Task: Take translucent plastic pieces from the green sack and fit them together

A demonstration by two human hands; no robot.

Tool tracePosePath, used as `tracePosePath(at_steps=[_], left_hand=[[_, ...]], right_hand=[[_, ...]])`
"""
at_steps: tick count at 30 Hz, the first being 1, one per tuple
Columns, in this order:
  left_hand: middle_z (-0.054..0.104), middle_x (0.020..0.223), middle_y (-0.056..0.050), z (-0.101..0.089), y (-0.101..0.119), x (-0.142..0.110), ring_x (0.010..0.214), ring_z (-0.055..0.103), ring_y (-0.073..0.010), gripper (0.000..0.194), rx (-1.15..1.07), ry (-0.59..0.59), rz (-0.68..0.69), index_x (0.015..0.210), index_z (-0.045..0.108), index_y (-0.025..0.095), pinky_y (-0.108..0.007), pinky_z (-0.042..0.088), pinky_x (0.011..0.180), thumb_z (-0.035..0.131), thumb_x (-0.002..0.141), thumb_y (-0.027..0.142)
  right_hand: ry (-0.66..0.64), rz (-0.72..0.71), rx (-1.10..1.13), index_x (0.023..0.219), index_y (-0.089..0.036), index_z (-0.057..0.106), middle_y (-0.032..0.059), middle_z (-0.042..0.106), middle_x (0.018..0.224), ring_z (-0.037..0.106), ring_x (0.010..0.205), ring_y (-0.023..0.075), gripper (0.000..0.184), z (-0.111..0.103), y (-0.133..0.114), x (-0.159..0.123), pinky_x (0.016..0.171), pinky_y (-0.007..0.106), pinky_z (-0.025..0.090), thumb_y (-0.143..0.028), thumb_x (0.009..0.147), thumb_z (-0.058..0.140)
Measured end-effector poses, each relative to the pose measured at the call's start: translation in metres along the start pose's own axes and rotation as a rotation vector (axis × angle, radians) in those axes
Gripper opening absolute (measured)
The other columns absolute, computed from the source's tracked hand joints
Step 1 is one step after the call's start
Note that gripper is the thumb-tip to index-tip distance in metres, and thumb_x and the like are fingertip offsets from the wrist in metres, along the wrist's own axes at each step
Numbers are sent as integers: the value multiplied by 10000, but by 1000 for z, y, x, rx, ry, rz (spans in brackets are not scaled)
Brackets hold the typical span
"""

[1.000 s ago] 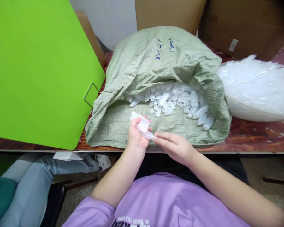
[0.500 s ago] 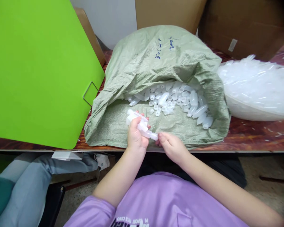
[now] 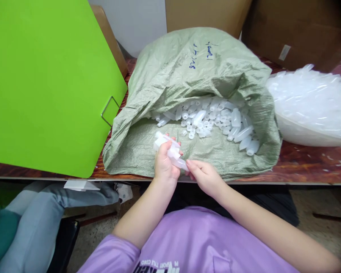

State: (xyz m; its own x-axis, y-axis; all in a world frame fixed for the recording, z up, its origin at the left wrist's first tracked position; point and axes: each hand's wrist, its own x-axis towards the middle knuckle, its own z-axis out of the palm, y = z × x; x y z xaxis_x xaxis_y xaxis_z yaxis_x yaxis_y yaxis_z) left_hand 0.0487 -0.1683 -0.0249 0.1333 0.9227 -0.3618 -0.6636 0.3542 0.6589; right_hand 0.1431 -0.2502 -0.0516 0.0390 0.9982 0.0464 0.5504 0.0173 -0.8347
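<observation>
My left hand (image 3: pixel 165 165) is closed round a small bunch of translucent white plastic bottles (image 3: pixel 170 148), held just above the near lip of a green woven sack (image 3: pixel 187 68). My right hand (image 3: pixel 204 175) sits right beside it, its fingertips pinched at the end of the lowest bottle in the bunch. Inside the open mouth of the sack lies a heap of several loose small white bottles (image 3: pixel 216 119).
A large bright green board (image 3: pixel 45 83) with a wire clip (image 3: pixel 110 110) stands at the left on the reddish table (image 3: pixel 315 163). A clear plastic bag (image 3: pixel 312 106) lies at the right. Cardboard boxes (image 3: pixel 295 30) line the back. Another person's legs (image 3: pixel 31 223) are at lower left.
My right hand's fingers have curled from stretched out into a pinch at the end of the lowest bottle. The left hand with its bunch has barely moved.
</observation>
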Motion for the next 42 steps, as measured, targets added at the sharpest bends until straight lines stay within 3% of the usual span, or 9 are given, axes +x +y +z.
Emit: tracePosePath(at_steps=[4,11,17,20,25,29,35,38,42], left_hand=[[541,790,14,-3,1,3,627,573,-116,355,-15,9,-12,931,514,193,-178,399,443,612,592,229],[553,764,10,-3,2,-6,611,568,-121,393,8,-66,-62,924,525,191,-174,390,420,636,549,229],[560,748,9,-5,2,-7,588,569,-124,398,-5,-77,-91,932,530,182,-180,382,400,637,551,214],[564,742,12,-6,1,-6,570,568,-119,396,9,-59,-106,929,528,179,-179,377,392,635,548,202],[566,740,18,-8,1,-2,554,568,-110,402,5,-55,-109,939,522,184,-164,349,372,653,560,217],[571,752,18,-9,7,6,571,589,-116,378,-19,-54,-95,933,532,195,-164,367,381,673,596,291],[600,772,-7,-12,8,18,602,609,-122,287,-68,96,-167,836,520,177,-177,430,438,678,678,357],[600,751,-15,-12,6,15,607,605,-119,278,-91,49,-238,812,523,164,-162,414,423,665,708,379],[592,746,-1,-15,6,10,597,598,-111,289,-97,-17,-271,817,527,170,-147,382,394,671,704,393]], right_hand=[[189,-196,-293,932,-162,559,94,599,923,555,803,196,298,1,-1,0,691,306,432,-427,874,435],[351,-623,-654,554,-203,485,-1,457,530,405,532,140,289,-1,9,1,523,281,313,-300,827,489],[350,-688,-699,597,-194,522,7,485,555,408,553,145,258,-10,1,4,544,292,309,-332,814,509],[283,-610,-544,537,-198,455,-15,422,507,379,509,126,305,-2,3,4,515,279,294,-318,815,489],[68,-232,2,566,-191,413,-38,400,536,403,503,88,308,13,5,2,498,216,329,-312,848,435],[-165,-134,124,737,-188,519,-23,507,657,476,585,100,257,-2,1,6,542,214,381,-404,857,448],[145,171,-526,938,-181,560,72,628,863,574,774,212,243,-41,13,55,664,314,417,-374,857,437],[195,139,-865,1037,-125,553,153,611,991,557,918,280,309,-40,25,84,734,349,409,-329,808,514],[162,72,-963,987,-103,581,164,603,975,544,935,295,263,-28,34,96,745,353,402,-274,806,496]])
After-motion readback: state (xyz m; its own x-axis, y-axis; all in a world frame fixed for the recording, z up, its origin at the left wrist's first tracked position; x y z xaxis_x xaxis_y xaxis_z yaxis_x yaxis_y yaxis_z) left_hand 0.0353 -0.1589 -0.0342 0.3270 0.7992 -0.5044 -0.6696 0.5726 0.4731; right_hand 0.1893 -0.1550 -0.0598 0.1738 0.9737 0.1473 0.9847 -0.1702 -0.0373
